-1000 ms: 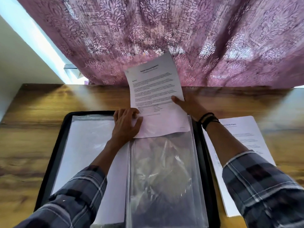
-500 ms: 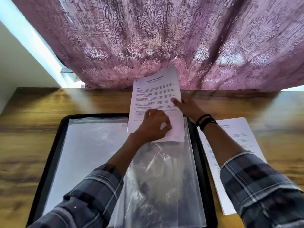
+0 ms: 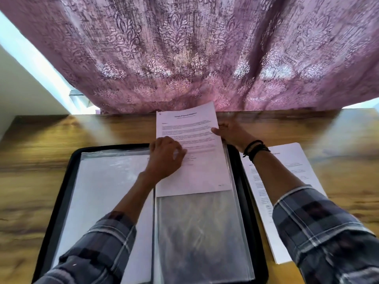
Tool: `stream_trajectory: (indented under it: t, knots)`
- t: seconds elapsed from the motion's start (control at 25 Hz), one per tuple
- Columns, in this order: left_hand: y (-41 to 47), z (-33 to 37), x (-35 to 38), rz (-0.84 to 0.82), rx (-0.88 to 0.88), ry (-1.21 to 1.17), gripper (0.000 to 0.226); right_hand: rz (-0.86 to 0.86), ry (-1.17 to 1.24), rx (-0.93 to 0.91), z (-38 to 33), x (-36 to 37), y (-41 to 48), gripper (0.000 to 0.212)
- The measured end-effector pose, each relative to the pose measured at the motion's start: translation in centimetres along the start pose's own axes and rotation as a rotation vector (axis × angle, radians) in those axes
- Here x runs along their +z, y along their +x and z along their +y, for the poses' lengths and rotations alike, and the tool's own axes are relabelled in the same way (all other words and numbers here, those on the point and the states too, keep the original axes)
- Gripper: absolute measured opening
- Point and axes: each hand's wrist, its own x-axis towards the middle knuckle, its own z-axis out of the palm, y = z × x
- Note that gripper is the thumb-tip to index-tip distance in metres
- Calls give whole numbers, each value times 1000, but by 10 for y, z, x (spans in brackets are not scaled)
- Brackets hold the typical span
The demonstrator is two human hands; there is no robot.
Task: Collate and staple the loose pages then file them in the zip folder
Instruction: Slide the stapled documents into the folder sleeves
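On the wooden tabletop an open black zip folder lies flat. Printed pages lie over the top of its right clear sleeve, their upper end past the folder's far rim. Heading and body text are too blurred to read. The right hand, with dark wristbands, grips the pages' right edge, thumb on top. The left hand rests curled on their left edge; its grip cannot be told. A second stack lies just right of the folder, below a purple patterned curtain.
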Motion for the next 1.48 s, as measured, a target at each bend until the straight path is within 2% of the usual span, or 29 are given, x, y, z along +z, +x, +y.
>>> stream_trajectory:
  t: [0.16, 0.32, 0.4, 0.48, 0.52, 0.6, 0.8, 0.92, 1.0, 1.12, 1.2, 1.28, 1.36, 1.48]
  knots:
    - [-14, -40, -2, 96, -1, -79, 7, 192, -55, -69, -6, 13, 11, 46]
    - [-20, -44, 7, 140, 43, -64, 8, 254, -96, -130, -11, 22, 21, 44]
    - [-20, -43, 6, 169, 34, -99, 7, 198, -127, -119, -13, 16, 18, 67]
    - [-20, -44, 6, 205, 34, -125, 7, 10, -129, -64, -14, 5, 12, 89]
    - [-20, -44, 6, 210, 33, -135, 8, -81, -155, -30, -17, 0, 9, 91]
    - [-21, -44, 7, 202, 26, -156, 9, -161, -285, -12, -25, -3, 9, 79]
    - [-21, -44, 6, 197, 12, -166, 9, 108, -615, -236, -37, 27, 32, 53]
    - [-22, -43, 5, 200, 2, -181, 10, 141, -715, -122, -35, 43, 40, 33]
    - [-22, -43, 5, 199, -14, -195, 10, 148, -782, -125, -32, 46, 42, 24]
    - [-22, -42, 4, 216, -22, -217, 9, 79, -897, -107, -35, 42, 37, 27]
    - [-21, -44, 5, 214, -22, -212, 8, -13, -869, -77, -36, 39, 23, 32]
    - [-22, -43, 5, 201, -32, -206, 9, -29, -757, -82, -33, 42, -2, 38]
    - [-22, -43, 5, 202, -36, -201, 10, 80, -653, -189, -22, 48, -24, 38]
    - [-23, -42, 3, 213, -25, -209, 10, 220, -479, -298, -5, 52, -54, 62]
